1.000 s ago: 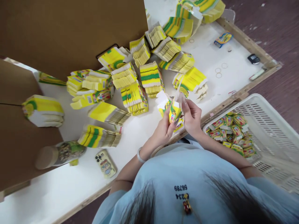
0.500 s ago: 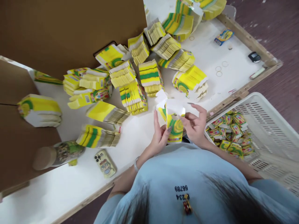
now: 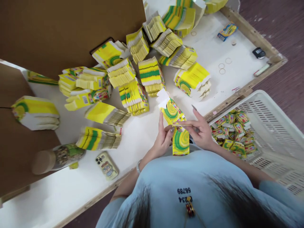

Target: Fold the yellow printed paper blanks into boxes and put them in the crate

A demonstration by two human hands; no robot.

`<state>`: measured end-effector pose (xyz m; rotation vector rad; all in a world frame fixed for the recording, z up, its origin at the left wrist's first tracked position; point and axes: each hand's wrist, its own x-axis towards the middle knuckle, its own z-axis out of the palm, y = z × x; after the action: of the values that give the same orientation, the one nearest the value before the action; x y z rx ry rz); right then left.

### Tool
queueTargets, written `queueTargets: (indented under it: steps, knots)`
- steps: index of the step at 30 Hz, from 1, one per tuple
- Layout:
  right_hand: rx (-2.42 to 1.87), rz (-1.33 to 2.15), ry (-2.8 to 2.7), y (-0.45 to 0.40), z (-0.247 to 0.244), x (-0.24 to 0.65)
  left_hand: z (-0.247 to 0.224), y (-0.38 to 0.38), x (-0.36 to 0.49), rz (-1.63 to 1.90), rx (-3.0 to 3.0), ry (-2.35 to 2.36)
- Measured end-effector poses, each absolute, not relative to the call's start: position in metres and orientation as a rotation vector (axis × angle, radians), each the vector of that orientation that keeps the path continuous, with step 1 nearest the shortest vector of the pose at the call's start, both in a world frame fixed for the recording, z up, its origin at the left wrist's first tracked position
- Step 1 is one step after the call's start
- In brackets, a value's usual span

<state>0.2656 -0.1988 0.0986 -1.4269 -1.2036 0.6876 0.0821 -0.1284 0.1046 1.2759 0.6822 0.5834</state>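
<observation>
Near my body, my left hand [image 3: 163, 141] is closed on yellow-green cartons; one carton [image 3: 171, 110] with white open flaps points away from me. A second yellow carton [image 3: 180, 142] hangs lower, close to my blue shirt. My right hand [image 3: 200, 131] pinches the upper edge of this lower carton, seen nearly edge-on, with its index finger raised. Just beyond my hands stand bundles of flat cartons, among them a green-striped bundle [image 3: 152, 76] and a yellow bundle [image 3: 193, 79] with white flaps.
To the right, a white plastic basket [image 3: 275, 126] holds many small filled-looking packs [image 3: 237, 133]. A phone [image 3: 106, 165] and a jar [image 3: 59, 156] lie at the left. Brown cardboard [image 3: 71, 28] rises at the back left. A blue box [image 3: 227, 31] and rubber bands [image 3: 222, 68] lie at the far right.
The lower carton has moved down toward my shirt, and its white top flap now looks folded over. The carton behind it shows more of its printed face. The whole view has shifted slightly.
</observation>
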Motion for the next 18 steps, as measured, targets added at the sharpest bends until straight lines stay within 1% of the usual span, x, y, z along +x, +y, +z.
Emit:
queueTargets:
  steps: [2, 4, 6, 8, 11, 14, 18]
  knots:
    - [-1.292, 0.698, -1.426, -0.201, 0.099, 0.272, 0.107, -0.127, 0.081, 0.537, 1.320, 0.688]
    - [-1.186, 0.746, -1.527, -0.202, 0.103, 0.276, 0.110, -0.124, 0.080, 0.520, 1.378, 0.716]
    - [-1.235, 0.890, -1.426, -0.202, 0.109, 0.276, 0.112, -0.121, 0.080, 0.536, 1.410, 0.760]
    - [-1.306, 1.132, -1.249, -0.200, 0.114, 0.274, 0.112, -0.120, 0.080, 0.545, 1.419, 0.783]
    - [-1.271, 1.442, -1.120, -0.197, 0.120, 0.275, 0.112, -0.121, 0.080, 0.530, 1.421, 0.807]
    - [-1.242, 1.549, -1.072, -0.193, 0.122, 0.277, 0.113, -0.122, 0.081, 0.564, 1.424, 0.833]
    - [-1.194, 1.573, -1.012, -0.190, 0.122, 0.273, 0.117, -0.122, 0.083, 0.582, 1.462, 0.858]
